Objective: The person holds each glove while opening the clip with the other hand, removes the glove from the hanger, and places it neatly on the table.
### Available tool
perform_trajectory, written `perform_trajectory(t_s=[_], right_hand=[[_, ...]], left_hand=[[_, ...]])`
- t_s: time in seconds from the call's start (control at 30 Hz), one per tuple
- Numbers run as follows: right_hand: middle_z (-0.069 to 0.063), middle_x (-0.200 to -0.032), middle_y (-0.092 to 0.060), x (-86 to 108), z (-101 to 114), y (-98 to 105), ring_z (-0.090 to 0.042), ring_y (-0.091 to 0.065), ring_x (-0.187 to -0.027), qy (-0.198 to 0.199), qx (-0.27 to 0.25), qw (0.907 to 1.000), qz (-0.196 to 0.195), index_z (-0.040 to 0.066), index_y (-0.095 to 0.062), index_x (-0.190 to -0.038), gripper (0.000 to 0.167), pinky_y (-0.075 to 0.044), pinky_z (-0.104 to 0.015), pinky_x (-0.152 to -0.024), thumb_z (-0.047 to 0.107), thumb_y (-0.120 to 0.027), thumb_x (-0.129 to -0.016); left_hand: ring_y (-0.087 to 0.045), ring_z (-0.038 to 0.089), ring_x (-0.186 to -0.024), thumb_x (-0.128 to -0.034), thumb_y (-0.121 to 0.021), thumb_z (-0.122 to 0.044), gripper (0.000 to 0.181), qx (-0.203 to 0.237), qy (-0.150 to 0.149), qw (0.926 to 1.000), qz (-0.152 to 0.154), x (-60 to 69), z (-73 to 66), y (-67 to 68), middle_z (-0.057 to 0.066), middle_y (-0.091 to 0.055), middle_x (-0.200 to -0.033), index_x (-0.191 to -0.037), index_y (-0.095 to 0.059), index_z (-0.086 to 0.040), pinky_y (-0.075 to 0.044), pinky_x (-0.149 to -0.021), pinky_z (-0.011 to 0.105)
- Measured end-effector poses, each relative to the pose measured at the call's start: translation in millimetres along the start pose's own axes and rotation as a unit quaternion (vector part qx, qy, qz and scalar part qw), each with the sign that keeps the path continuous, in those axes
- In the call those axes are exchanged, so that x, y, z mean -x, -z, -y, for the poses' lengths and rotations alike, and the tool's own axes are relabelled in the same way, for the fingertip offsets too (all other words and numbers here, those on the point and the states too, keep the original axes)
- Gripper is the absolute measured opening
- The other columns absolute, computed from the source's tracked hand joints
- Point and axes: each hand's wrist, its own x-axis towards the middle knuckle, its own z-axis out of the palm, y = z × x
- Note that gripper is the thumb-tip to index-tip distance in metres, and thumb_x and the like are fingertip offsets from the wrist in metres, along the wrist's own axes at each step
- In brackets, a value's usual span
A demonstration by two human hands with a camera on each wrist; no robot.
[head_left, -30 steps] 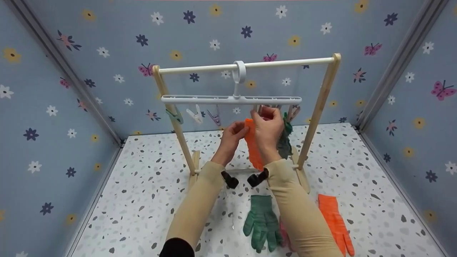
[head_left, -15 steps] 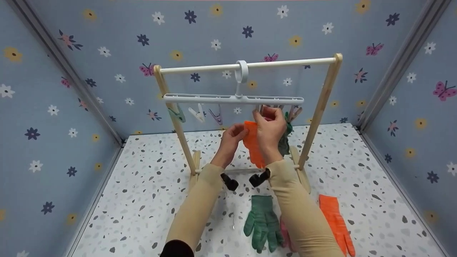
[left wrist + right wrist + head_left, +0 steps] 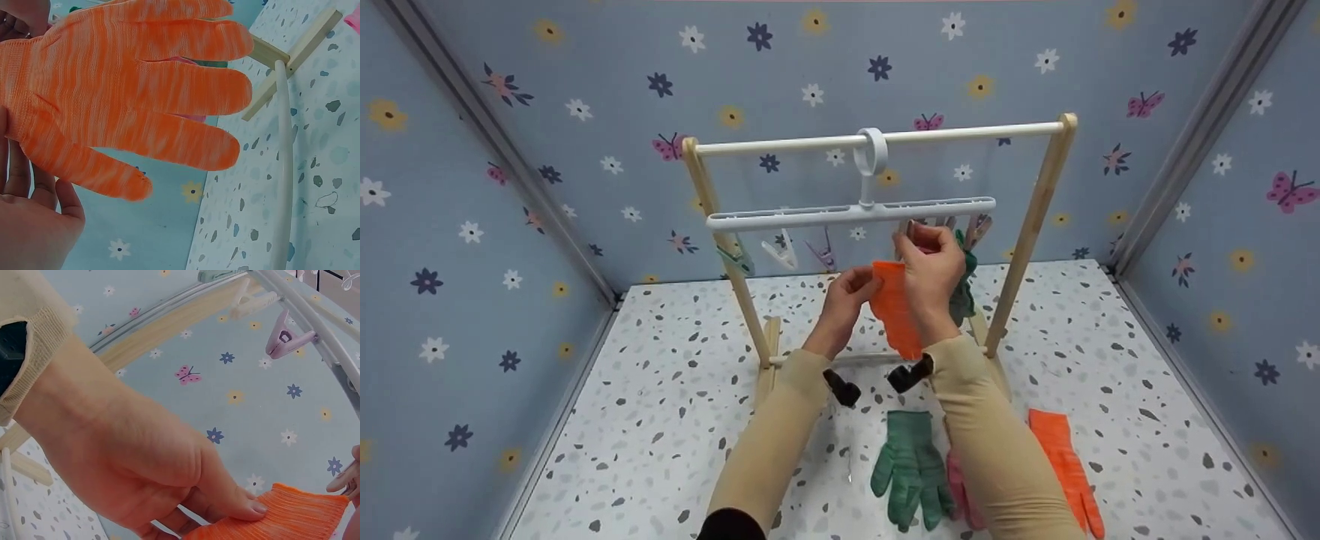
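An orange knit glove (image 3: 894, 304) hangs fingers down beside my left hand (image 3: 842, 304), whose thumb and fingers pinch the edge of its cuff. In the left wrist view the whole orange glove (image 3: 135, 84) is spread flat. My right hand (image 3: 934, 266) is raised just under the white hanger bar (image 3: 810, 217); it grips a clothespin (image 3: 906, 229). The right wrist view has this clothespin (image 3: 346, 479) at its right edge, close above the glove cuff (image 3: 306, 503). Behind my right hand a dark green glove (image 3: 962, 289) hangs. A bit of pink fabric shows behind the fingers.
The hanger hooks over the white rod (image 3: 975, 133) of a wooden stand (image 3: 1046, 187). Green (image 3: 737, 257), white (image 3: 781, 251) and purple (image 3: 823, 251) clothespins hang on its left half. On the table lie a green glove (image 3: 911, 469), a pink glove (image 3: 964, 487) and an orange glove (image 3: 1065, 465).
The hanger bar has swivelled, its left end now lower and its clothespins swinging. The orange glove's cuff has come down slightly. My right hand has shifted a little to the right.
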Motion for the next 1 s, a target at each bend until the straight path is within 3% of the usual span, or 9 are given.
perform_trajectory(t_s=[0.27,0.6,1.0], right_hand=[[-0.008,-0.096,-0.067,-2.8,4,6,-0.022,-0.062,-0.083,-0.021,-0.010,0.9997,0.004,0.005,-0.068,-0.103,0.024,-0.054,-0.030,-0.075,0.012,-0.082,-0.084],[-0.010,-0.100,-0.066,-4.3,2,10,-0.021,-0.063,-0.087,-0.015,-0.001,0.9998,0.011,0.003,-0.066,-0.106,0.030,-0.055,-0.031,-0.076,0.014,-0.082,-0.084],[-0.010,-0.103,-0.066,-4.5,0,14,-0.021,-0.062,-0.092,-0.003,0.019,0.9998,0.009,0.004,-0.065,-0.107,0.031,-0.055,-0.032,-0.081,0.015,-0.083,-0.083]], left_hand=[[-0.061,0.024,-0.105,-0.0936,-0.072,-0.029,0.036,-0.007,0.039,0.9992,-0.005,4.2,0.8,6.8,0.010,-0.064,-0.113,-0.121,-0.063,-0.008,-0.051,-0.090,0.034],[-0.060,0.023,-0.101,-0.0943,-0.071,-0.021,0.028,0.004,0.028,0.9994,-0.019,10.3,0.9,15.1,0.009,-0.064,-0.111,-0.118,-0.065,-0.007,-0.050,-0.087,0.032],[-0.058,0.022,-0.096,-0.0948,-0.070,-0.015,0.024,0.033,0.003,0.9990,-0.028,45.7,-2.1,24.8,0.010,-0.063,-0.107,-0.115,-0.062,-0.004,-0.051,-0.084,0.028]])
